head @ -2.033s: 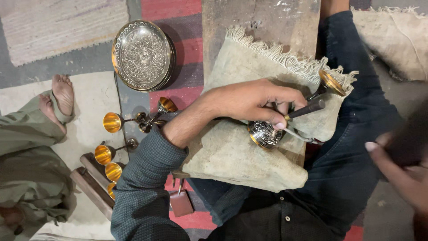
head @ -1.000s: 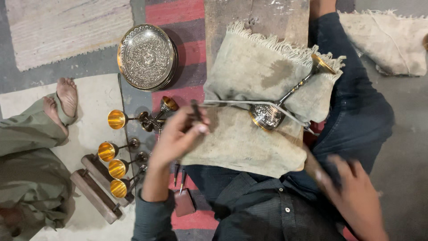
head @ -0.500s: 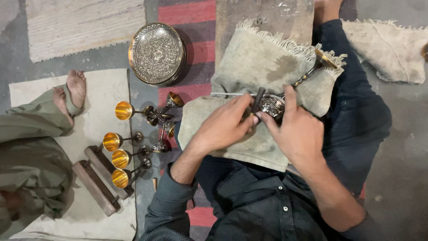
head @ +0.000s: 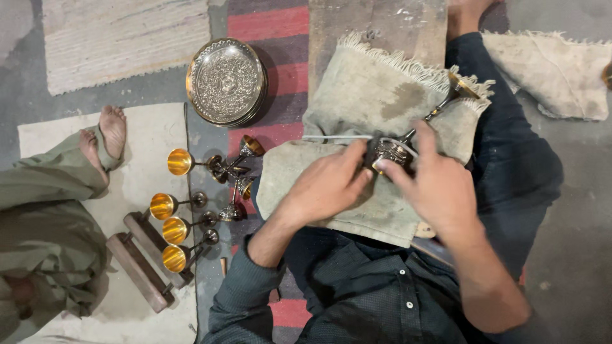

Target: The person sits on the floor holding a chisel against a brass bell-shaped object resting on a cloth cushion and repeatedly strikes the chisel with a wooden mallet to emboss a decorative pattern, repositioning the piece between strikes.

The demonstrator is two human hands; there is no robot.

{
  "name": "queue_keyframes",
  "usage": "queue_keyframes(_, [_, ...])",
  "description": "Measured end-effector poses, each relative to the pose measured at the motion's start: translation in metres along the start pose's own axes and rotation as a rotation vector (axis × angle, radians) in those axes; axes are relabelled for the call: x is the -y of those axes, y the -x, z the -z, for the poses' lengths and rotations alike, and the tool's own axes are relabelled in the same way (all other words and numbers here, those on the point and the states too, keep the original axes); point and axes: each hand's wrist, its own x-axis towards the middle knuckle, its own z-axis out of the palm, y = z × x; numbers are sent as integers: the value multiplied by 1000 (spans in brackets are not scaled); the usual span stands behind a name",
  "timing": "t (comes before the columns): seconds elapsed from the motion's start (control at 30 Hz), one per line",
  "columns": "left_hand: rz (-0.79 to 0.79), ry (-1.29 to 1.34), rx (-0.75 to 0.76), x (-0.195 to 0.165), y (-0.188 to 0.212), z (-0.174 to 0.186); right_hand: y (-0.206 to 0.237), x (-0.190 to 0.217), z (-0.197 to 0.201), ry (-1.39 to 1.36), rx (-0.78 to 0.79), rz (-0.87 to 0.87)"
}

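Observation:
An engraved metal goblet (head: 396,151) lies on its side on a grey fringed cloth (head: 357,89) over my lap, its stem and foot (head: 460,89) pointing to the upper right. My left hand (head: 325,186) grips a small dark tool (head: 371,149) and presses it against the goblet's cup. My right hand (head: 437,188) holds the cup from the other side, fingers around it. A thin metal rod (head: 331,137) lies across the cloth just above my left hand.
A round engraved tray (head: 226,79) lies on the striped rug. Several gold-lined goblets (head: 172,220) lie to the left, next to wooden blocks (head: 137,264). Another person's bare feet (head: 105,137) rest on a pale mat. A wooden board (head: 376,25) and a second cloth (head: 554,70) lie beyond.
My left hand came back from the goblets on the floor with the dark tool. My right hand moved in from the lower right, and both hands now close on the goblet's cup.

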Motion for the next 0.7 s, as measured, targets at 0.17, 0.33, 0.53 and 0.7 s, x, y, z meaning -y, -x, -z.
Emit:
queue_keyframes(0.17, [-3,23,34,-2,5,2,-1,9,-6,-118,-88,117])
queue_keyframes(0.33, [-16,18,-14,-7,13,3,6,1,6,-253,-4,193])
queue_keyframes(0.53, [-49,32,-38,-9,11,-1,3,8,-9,-75,-105,197])
queue_keyframes(0.7, [-20,204,-61,-8,17,13,35,-45,-2,-268,-286,516])
